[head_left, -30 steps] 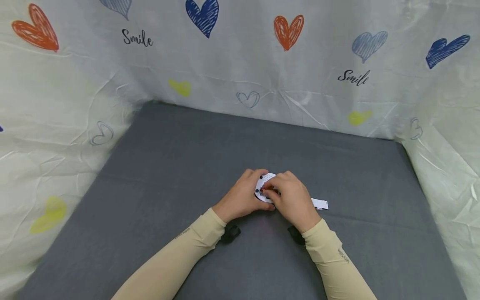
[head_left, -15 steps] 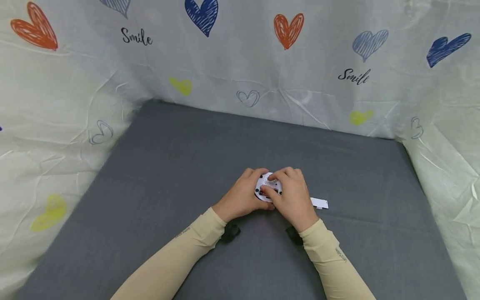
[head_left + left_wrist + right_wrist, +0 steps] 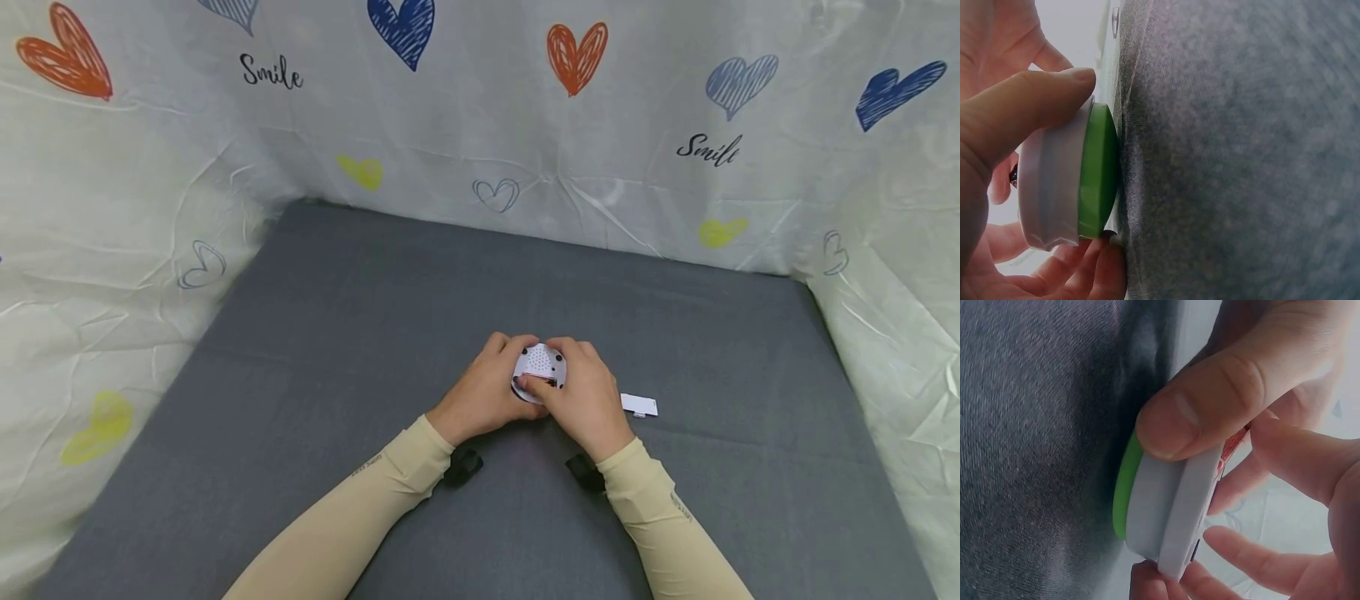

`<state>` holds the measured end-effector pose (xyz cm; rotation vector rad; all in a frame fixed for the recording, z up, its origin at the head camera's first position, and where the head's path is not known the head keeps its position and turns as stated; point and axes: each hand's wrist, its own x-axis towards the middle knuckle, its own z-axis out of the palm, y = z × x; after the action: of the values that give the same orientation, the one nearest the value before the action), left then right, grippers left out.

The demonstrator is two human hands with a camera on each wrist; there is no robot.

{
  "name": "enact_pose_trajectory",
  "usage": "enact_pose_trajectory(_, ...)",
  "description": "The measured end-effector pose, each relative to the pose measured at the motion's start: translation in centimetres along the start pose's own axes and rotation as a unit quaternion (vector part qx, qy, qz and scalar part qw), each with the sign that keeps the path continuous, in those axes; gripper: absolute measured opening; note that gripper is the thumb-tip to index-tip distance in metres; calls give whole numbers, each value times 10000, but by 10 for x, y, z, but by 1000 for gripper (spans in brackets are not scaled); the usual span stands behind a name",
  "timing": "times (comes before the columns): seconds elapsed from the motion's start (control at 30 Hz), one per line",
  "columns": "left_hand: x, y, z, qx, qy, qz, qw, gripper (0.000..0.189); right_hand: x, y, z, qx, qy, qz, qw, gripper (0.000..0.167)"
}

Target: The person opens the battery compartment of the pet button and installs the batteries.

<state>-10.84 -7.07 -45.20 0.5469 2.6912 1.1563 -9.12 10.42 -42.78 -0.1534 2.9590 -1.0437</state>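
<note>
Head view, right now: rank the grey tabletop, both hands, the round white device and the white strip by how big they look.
Largest to smallest:
1. Grey tabletop
2. Left hand and right hand, too alike to rank
3. Round white device, partly covered by fingers
4. White strip

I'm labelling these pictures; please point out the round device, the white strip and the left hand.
Round device (image 3: 539, 362), head view: its dotted white face.
White strip (image 3: 640, 405), head view: flat top.
Left hand (image 3: 486, 388), head view: its back.
</note>
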Motion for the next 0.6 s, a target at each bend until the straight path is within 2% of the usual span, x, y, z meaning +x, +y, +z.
enact_pose_trajectory(0.6,1,4,0,-93,-136,-184,9997,93,1,0,3,76,-194,303,9993,68)
